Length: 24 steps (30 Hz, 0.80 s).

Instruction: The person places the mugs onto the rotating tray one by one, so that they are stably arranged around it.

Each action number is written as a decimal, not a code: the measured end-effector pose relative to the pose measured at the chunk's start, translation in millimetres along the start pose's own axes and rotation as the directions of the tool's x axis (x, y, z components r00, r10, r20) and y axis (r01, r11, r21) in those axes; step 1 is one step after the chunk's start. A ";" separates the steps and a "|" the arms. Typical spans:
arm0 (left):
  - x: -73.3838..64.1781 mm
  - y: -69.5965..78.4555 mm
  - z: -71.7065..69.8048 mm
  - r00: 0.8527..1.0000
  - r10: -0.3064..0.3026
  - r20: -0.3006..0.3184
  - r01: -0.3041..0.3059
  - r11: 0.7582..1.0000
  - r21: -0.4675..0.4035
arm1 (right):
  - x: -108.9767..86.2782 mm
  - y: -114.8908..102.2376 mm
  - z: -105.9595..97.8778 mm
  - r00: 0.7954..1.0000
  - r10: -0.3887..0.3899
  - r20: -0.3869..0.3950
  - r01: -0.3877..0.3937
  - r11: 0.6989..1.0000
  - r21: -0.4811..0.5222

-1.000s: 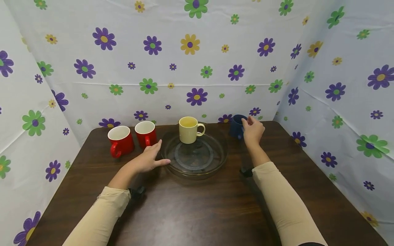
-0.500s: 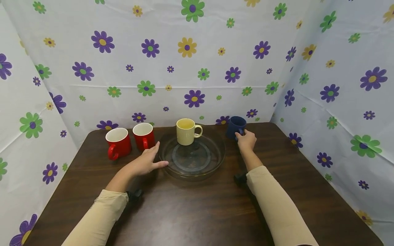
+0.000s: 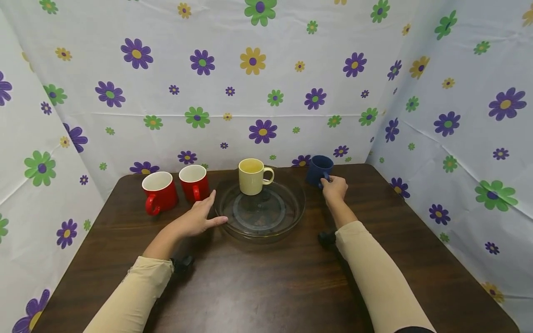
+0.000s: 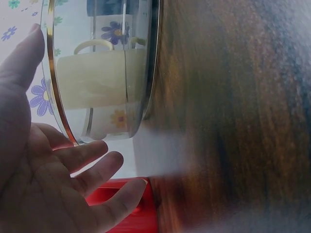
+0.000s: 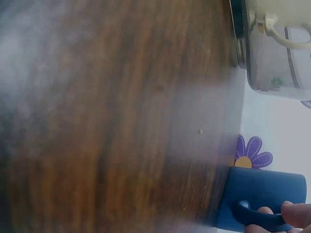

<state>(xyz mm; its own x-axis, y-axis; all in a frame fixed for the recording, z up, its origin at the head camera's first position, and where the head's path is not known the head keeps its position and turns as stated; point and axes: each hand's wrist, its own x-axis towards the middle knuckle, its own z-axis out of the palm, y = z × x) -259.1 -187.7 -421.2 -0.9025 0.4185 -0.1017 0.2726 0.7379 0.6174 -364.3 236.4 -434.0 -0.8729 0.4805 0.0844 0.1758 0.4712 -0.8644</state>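
My right hand (image 3: 334, 188) pinches the handle of a dark blue mug (image 3: 318, 169), which stands upright near the table's back edge. In the right wrist view, thumb and fingers close round that handle (image 5: 260, 218). A round clear glass dish (image 3: 260, 226) sits mid-table with a pale yellow mug (image 3: 251, 178) upright inside it, handle to the right. My left hand (image 3: 195, 218) is at the dish's left rim, thumb and fingers spread. The left wrist view has those fingers (image 4: 109, 170) relaxed beside the glass wall, holding nothing.
Two red mugs with white insides stand at the back left, one (image 3: 160, 192) farther left, the other (image 3: 194, 182) just behind my left hand. A flower-printed cloth (image 3: 233, 101) walls the dark wooden table (image 3: 258, 286) behind and at both sides.
My right hand has come down from the blue mug's rim to its handle and now grips it. My left hand stays by the dish. The head view has shifted slightly.
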 end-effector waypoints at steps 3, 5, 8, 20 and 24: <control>0.2 -0.3 0.8 1.000 0.006 0.000 -0.006 1.000 -0.002 | 0.0 1.9 -1.5 1.000 0.002 -0.003 -0.002 1.000 0.029; 0.5 -0.4 1.0 1.000 0.015 -0.005 -0.015 1.000 0.003 | 0.4 2.8 -2.4 1.000 -0.009 -0.009 0.009 0.999 0.048; 0.6 -0.1 0.9 1.000 0.020 -0.010 -0.020 1.000 0.010 | 1.7 4.6 -2.3 1.000 -0.024 -0.017 0.026 0.997 0.079; 0.5 1.7 0.7 1.000 0.019 -0.005 -0.019 1.000 0.016 | -0.6 -3.4 -17.1 0.999 -0.035 -0.024 0.038 0.990 0.137; 0.6 3.2 0.1 1.000 0.008 0.003 -0.008 1.000 0.020 | -0.2 -4.6 -21.1 0.998 -0.049 -0.027 0.052 0.990 0.129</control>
<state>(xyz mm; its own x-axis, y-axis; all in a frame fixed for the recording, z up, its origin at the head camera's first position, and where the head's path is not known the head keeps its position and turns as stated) -258.7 -185.0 -419.3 -0.8994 0.4258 -0.0988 0.2864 0.7448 0.6027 -355.3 249.8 -419.5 -0.8680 0.4765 0.1397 0.0701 0.3961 -0.9155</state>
